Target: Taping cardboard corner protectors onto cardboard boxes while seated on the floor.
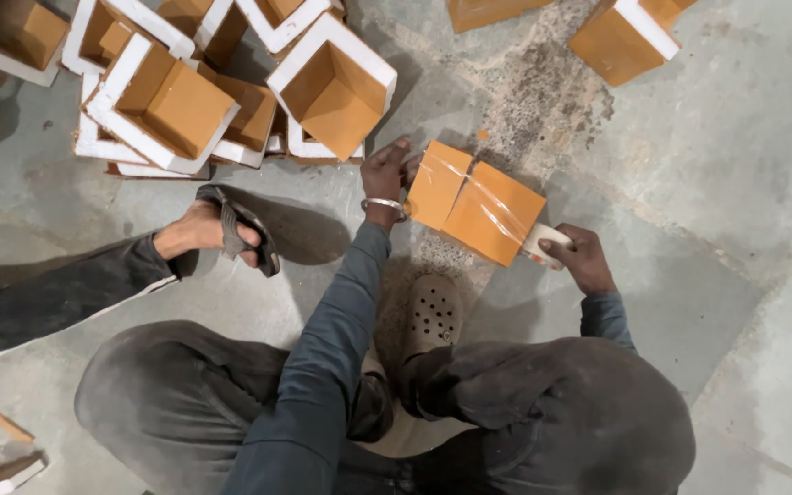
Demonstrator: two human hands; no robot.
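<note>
**Taping two orange blocks on the concrete floor**

Between the knees, low over the floor, the right hand point(581, 259) is closed round a tape roll point(545, 244), pale and only partly seen under the fingers, at the near right corner of the orange block pair point(475, 203). Clear tape point(497, 213) runs across the glossy faces of the two blocks, which lie side by side and touching, tilted a little to the right. The left hand point(387, 174) is clamped on the far left edge of the pair, fingers curled over the top, a metal bangle point(385, 207) at the wrist.

Judging by the square edges and the white-rimmed hollow ones stacked nearby, the blocks look stiff, fairly heavy and likely to chip if knocked. The smooth faces and tape look slippery, so the edges and corners seem the surer places to take hold.

A foot in a pale perforated clog point(433, 313) rests just near the blocks on the concrete floor point(708, 183). Far left stands a stack of hollow orange moulds point(185, 101); another person's sandalled foot point(231, 234) reaches in beside it.

How the tape leaves the roll is hard to make out, and the underside of the pair is hidden. More blocks are cut off at the frame's edges.
</note>
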